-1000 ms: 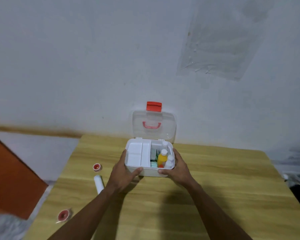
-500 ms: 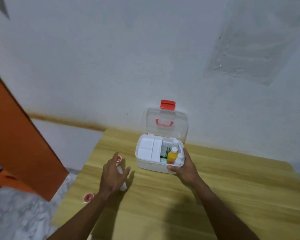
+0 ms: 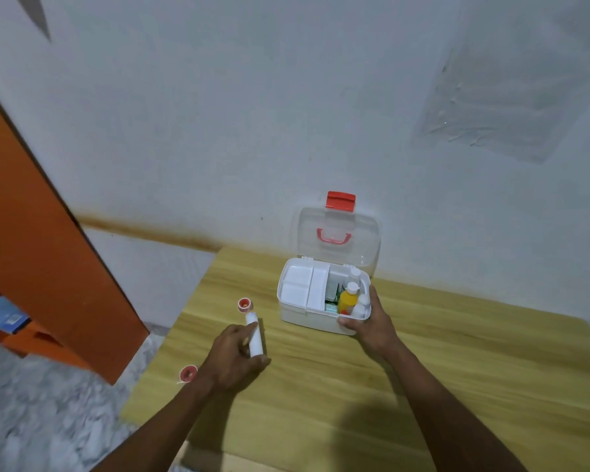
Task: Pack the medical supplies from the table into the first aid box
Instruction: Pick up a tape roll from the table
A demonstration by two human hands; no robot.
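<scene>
White plastic, the first aid box sits lid-up at centre frame on the wooden table, with an orange bottle and small white bottles inside. Your right hand grips its lower-right corner. Left of it, your left hand curls around a white tube. Two red-centred tape rolls lie nearby, one above the tube, one lower left.

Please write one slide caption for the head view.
Left hand grasps white roll; right hand steadies open first aid box on table.
</scene>
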